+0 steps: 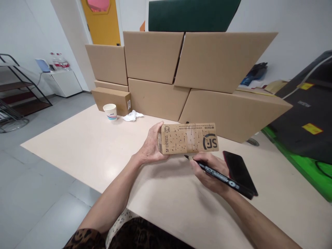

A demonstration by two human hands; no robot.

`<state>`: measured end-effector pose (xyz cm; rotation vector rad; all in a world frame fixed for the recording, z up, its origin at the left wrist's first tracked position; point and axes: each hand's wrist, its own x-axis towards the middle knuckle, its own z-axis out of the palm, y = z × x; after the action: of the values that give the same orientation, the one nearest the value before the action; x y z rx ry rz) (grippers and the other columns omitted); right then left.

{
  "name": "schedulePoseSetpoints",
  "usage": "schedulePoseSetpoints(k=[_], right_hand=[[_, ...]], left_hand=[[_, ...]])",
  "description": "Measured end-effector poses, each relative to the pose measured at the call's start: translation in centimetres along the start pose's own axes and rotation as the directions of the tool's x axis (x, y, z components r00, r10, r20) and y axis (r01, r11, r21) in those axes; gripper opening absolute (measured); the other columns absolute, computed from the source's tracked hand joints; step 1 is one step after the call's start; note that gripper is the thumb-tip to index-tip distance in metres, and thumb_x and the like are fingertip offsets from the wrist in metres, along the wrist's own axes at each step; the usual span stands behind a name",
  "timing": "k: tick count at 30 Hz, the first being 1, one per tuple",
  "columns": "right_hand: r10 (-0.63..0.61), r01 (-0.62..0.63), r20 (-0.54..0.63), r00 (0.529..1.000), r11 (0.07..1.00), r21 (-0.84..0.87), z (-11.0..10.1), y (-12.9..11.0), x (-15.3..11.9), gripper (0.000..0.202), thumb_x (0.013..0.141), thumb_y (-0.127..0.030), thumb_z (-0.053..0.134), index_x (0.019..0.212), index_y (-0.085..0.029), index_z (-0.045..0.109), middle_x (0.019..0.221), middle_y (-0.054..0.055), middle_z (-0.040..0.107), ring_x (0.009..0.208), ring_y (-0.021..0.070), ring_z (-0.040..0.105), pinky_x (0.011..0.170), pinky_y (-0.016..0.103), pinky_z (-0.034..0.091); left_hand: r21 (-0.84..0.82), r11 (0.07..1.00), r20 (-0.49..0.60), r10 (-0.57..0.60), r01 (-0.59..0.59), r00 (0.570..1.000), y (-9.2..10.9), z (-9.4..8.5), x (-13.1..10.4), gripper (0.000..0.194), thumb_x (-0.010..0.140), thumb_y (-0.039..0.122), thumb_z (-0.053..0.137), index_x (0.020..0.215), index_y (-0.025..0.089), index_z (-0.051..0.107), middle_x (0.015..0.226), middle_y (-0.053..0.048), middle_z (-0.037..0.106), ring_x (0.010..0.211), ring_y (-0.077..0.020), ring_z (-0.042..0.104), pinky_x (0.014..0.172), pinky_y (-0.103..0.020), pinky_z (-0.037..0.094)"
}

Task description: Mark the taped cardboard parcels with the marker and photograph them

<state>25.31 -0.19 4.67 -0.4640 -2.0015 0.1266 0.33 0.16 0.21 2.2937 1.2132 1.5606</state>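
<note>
My left hand (150, 145) grips the left end of a small brown cardboard box (181, 139), holding it above the table. Black "SF EXPRESS" print and many short dark marks cover the face turned toward me, and a strip of tape crosses it. In my right hand (211, 171) is a black marker pen (223, 178), pinched near its tip. The dark tip points up and left, just below the box's lower edge, and seems apart from the box. Fingers of the left hand behind the box are hidden.
A dark phone (240, 171) lies right of my right hand on the pale table (70, 138). A paper cup (110, 112) and a crumpled white tissue (133, 116) are at the far left. Stacked cardboard boxes (158, 98) line the back; a black bag-like object (303, 107) stands at right.
</note>
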Motion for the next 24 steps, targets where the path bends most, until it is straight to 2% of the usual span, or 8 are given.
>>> schedulePoseSetpoints(k=[2,5,9,15,17,19,21,24], right_hand=[[-0.130,0.130,0.070,0.989,0.991,-0.008,-0.8,1.1,-1.0,0.019,0.085,-0.010,0.065,0.092,-0.027,0.060,0.064,-0.005,0.065,0.049,0.0131,0.059,0.054,0.025,0.050],[-0.254,0.280,0.247,0.935,0.957,-0.078,-1.7,3.0,-3.1,0.019,0.088,-0.006,0.060,0.094,-0.024,0.061,0.063,-0.003,0.061,0.051,0.0146,0.057,0.054,0.027,0.047],[-0.113,0.289,0.502,0.858,0.912,-0.290,-2.3,4.8,-5.9,0.034,0.089,0.004,0.041,0.092,-0.019,0.066,0.072,0.004,0.062,0.061,0.0188,0.060,0.059,0.030,0.048],[0.096,0.167,0.646,0.757,0.928,-0.334,-2.7,6.3,-8.1,0.040,0.090,0.003,0.039,0.103,-0.018,0.070,0.087,0.009,0.065,0.077,0.0221,0.066,0.069,0.032,0.054],[0.190,0.066,0.629,0.754,0.930,-0.361,-3.3,6.8,-8.6,0.039,0.095,-0.003,0.037,0.112,-0.017,0.070,0.096,0.012,0.069,0.088,0.0240,0.069,0.076,0.034,0.056],[0.345,-0.072,0.542,0.766,0.885,-0.460,-4.3,7.4,-9.1,0.037,0.101,-0.015,0.037,0.120,-0.015,0.069,0.109,0.016,0.071,0.101,0.0277,0.069,0.087,0.039,0.056],[0.542,-0.227,0.377,0.752,0.748,-0.623,-5.6,8.1,-9.4,0.041,0.104,-0.031,0.038,0.127,-0.013,0.066,0.119,0.019,0.070,0.110,0.0334,0.067,0.095,0.046,0.054],[0.771,-0.390,0.109,0.627,0.433,-0.813,-7.5,9.0,-9.7,0.064,0.100,-0.055,0.041,0.141,-0.008,0.057,0.129,0.025,0.066,0.118,0.0436,0.062,0.098,0.057,0.050]], left_hand=[[0.007,1.000,0.001,-0.007,0.007,1.000,-0.1,0.0,0.0,0.129,0.061,0.038,0.089,0.163,0.030,0.010,0.159,-0.020,0.033,0.147,-0.0474,0.037,0.118,-0.073,0.037],[0.019,0.999,0.015,-0.033,0.033,0.999,-0.3,0.0,0.0,0.131,0.063,0.043,0.090,0.164,0.031,0.007,0.160,-0.021,0.031,0.148,-0.0476,0.036,0.117,-0.074,0.038],[0.002,0.997,0.026,-0.081,0.081,0.996,-0.6,-0.1,0.0,0.132,0.065,0.053,0.090,0.164,0.031,0.005,0.164,-0.021,0.026,0.150,-0.0473,0.034,0.118,-0.074,0.036],[-0.017,0.989,0.034,-0.145,0.145,0.989,-0.5,-0.3,0.0,0.134,0.066,0.059,0.089,0.165,0.031,0.003,0.166,-0.021,0.024,0.153,-0.0468,0.030,0.122,-0.071,0.032],[-0.009,0.988,0.043,-0.157,0.157,0.987,-0.5,-0.4,-0.1,0.136,0.067,0.059,0.089,0.166,0.030,0.001,0.167,-0.022,0.023,0.154,-0.0474,0.029,0.123,-0.071,0.031],[-0.003,0.988,0.044,-0.152,0.152,0.987,-0.5,-0.4,-0.1,0.137,0.067,0.059,0.089,0.166,0.030,0.000,0.167,-0.022,0.022,0.154,-0.0480,0.027,0.123,-0.072,0.030],[0.004,0.991,0.043,-0.137,0.137,0.990,-0.6,-0.4,-0.1,0.136,0.067,0.058,0.089,0.166,0.031,0.000,0.167,-0.021,0.022,0.155,-0.0478,0.027,0.123,-0.072,0.030],[0.014,0.993,0.034,-0.121,0.121,0.992,-0.8,-0.3,-0.2,0.135,0.067,0.057,0.090,0.166,0.031,0.001,0.167,-0.021,0.023,0.155,-0.0474,0.028,0.123,-0.071,0.031]])
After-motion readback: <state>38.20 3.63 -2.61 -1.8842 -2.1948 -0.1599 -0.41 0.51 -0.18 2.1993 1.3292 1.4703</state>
